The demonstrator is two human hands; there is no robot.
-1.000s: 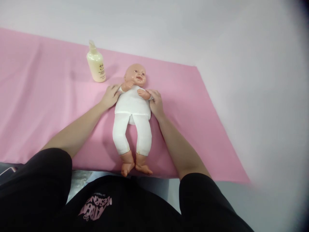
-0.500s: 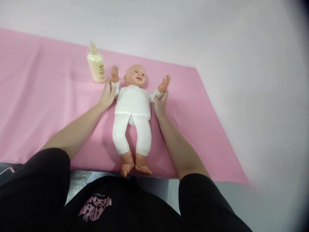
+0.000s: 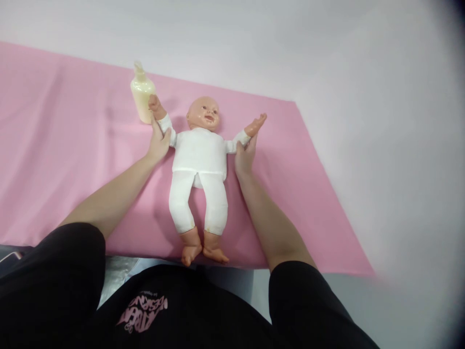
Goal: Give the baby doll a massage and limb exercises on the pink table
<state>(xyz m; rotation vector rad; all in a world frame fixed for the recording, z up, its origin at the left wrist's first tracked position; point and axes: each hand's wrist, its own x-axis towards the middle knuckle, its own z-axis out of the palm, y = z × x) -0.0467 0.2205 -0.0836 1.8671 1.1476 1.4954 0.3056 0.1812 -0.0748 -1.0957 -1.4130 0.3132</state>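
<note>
With my left hand [image 3: 159,142] I am gripping one arm of the baby doll [image 3: 199,151], my thumb lying along its white sleeve [image 3: 166,124] and my fingers going behind it. With my right hand [image 3: 245,155] I am gripping the other arm in the same way, near the wrist, the thumb showing on the near side and fingertips showing just past the sleeve. I am holding both arms spread outward, well apart from the doll's head [image 3: 204,112].

The doll is lying on its back on the worktop, which a pink cloth [image 3: 290,194] is covering. Its head is pointing away from me and its face is tilting toward my right. It is wearing a white top and white trousers, and its bare feet [image 3: 192,246] are reaching the near edge, right in front of my black T-shirt [image 3: 203,310].

A pale yellow pump bottle [image 3: 141,92] is standing upright beyond my left hand. The doll's nearer hand is overlapping it from here; I cannot tell whether the two are touching.
</note>
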